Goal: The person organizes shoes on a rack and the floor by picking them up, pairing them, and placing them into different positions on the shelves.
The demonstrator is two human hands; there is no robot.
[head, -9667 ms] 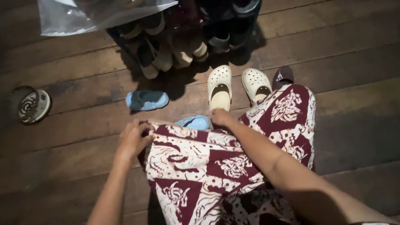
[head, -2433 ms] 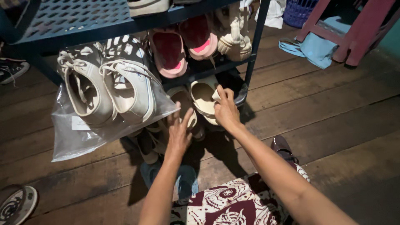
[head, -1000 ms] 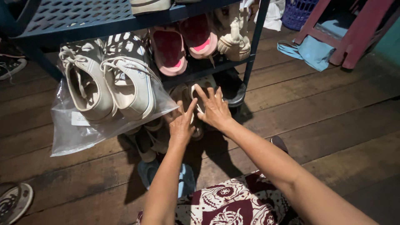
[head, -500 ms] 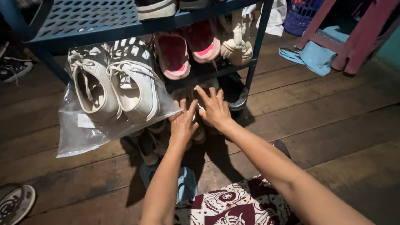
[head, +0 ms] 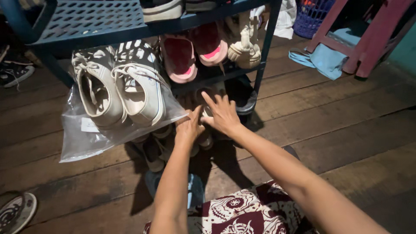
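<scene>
My left hand (head: 189, 125) and my right hand (head: 222, 113) reach side by side onto the lowest shelf of a dark blue metal shoe rack (head: 265, 47). Both rest flat, fingers spread, on pale slip-on shoes (head: 207, 139) that they mostly hide. I cannot see either hand gripping anything. Just left of my left hand, a pair of white lace-up sneakers (head: 119, 89) in a clear plastic bag (head: 82, 138) hangs off the middle shelf. Pink-lined shoes (head: 190, 52) and a cream strappy shoe (head: 245, 45) sit on that shelf above my hands.
A light blue shoe (head: 193, 188) lies on the dark wooden floor under my left arm, by my patterned maroon-and-white skirt (head: 242, 212). A round patterned object (head: 13, 212) is at the lower left. A red wooden stool (head: 368, 34), a light blue bag (head: 325, 54) and a purple basket (head: 310, 13) stand at the upper right.
Both hands have drawn slightly closer together on the low shelf, my left thumb nearing my right hand. Earlier the right hand pinched a pale shoe's rim; now it lies flat.
</scene>
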